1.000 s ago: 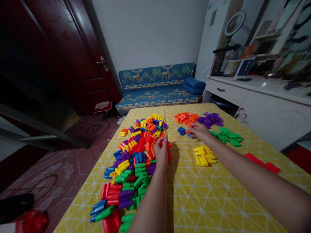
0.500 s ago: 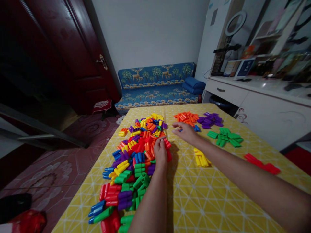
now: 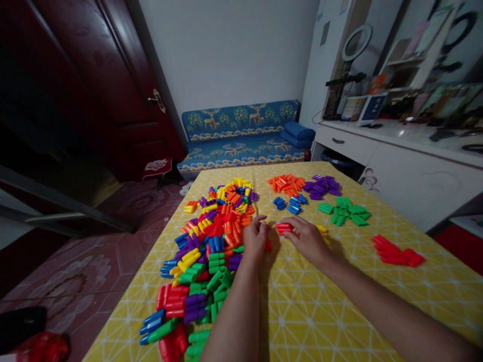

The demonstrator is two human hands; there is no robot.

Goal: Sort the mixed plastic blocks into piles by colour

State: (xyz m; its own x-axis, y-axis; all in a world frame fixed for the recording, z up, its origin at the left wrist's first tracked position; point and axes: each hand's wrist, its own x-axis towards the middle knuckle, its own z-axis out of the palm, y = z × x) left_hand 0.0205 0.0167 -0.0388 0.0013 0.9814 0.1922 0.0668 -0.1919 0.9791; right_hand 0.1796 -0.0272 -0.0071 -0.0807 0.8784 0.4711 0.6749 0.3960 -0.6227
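Observation:
Between the thumb and fingers of my right hand (image 3: 306, 238) is a red plastic piece (image 3: 284, 229). My left hand (image 3: 255, 235) rests at the right edge of a large mixed pile (image 3: 217, 245) of coloured pieces, its fingers curled; what they hold, if anything, is hidden. Some red shows just beside that hand. Single-colour groups lie to the right: orange (image 3: 287, 184), purple (image 3: 322, 186), blue (image 3: 294, 205), green (image 3: 344, 211) and red (image 3: 397, 252). Yellow pieces (image 3: 323, 233) are partly hidden behind my right hand.
The pieces lie on a table with a yellow patterned cloth (image 3: 302, 322). Beyond its far edge stands a blue patterned sofa (image 3: 237, 136). A white cabinet (image 3: 407, 176) is on the right, and a small red stool (image 3: 157, 167) on the left.
My right hand has come back from the blue group towards my left hand and now holds a red piece. The blue group is uncovered, while the yellow one is now partly covered.

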